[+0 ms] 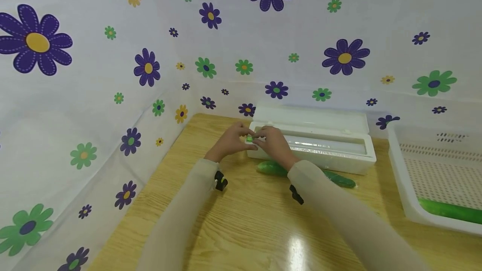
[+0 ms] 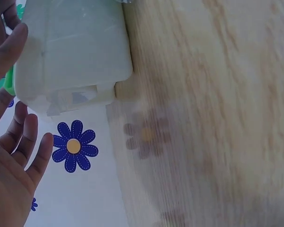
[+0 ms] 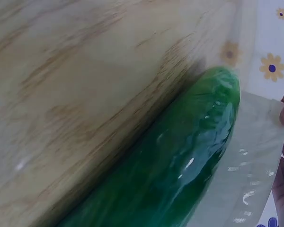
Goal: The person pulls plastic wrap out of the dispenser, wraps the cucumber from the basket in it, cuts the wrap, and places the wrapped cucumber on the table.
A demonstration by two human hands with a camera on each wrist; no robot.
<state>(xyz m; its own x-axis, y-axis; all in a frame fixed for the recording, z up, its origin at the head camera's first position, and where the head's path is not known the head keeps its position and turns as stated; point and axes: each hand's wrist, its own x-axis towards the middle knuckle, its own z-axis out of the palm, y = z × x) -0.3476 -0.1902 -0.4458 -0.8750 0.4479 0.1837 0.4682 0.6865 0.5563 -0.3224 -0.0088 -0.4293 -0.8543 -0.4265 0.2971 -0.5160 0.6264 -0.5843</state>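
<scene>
both hands work at the left end of the white cling film dispenser [image 1: 314, 141], which stands open on the wooden table [image 1: 241, 225] with its lid tipped back against the flowered backdrop [image 1: 94, 74]. the left hand [image 1: 230, 140] and right hand [image 1: 273, 142] meet over a small green slide cutter [image 1: 249, 139] at that end of the box; fingertips of both appear to pinch it, though the head view is too small to show which fingers carry the load. in the left wrist view the left hand's fingers [image 2: 23, 146] lie fairly straight and spread beside the box end, with a green sliver [image 2: 8, 81] just visible against the thumb side, so how firmly that hand holds cannot be confirmed. the right wrist view shows only fingertips at the frame edge; its hold cannot be told from there

a cucumber [image 1: 306, 172] lies on the table just in front of the dispenser, under the right forearm, glossy as if already covered in film. a second cucumber [image 1: 449, 210] lies in the white perforated basket [image 1: 406, 204] at the right, well apart

judgement on the step: the small green part wants a steady pinch from one hand while the other braces the box end, so the dispenser does not slide on the smooth table. keep it square to its track, with light pressure. risks noted: the right forearm may nudge the cucumber below it, and the loose film edge [image 3: 255, 156] beside that cucumber may cling to the sleeve
</scene>
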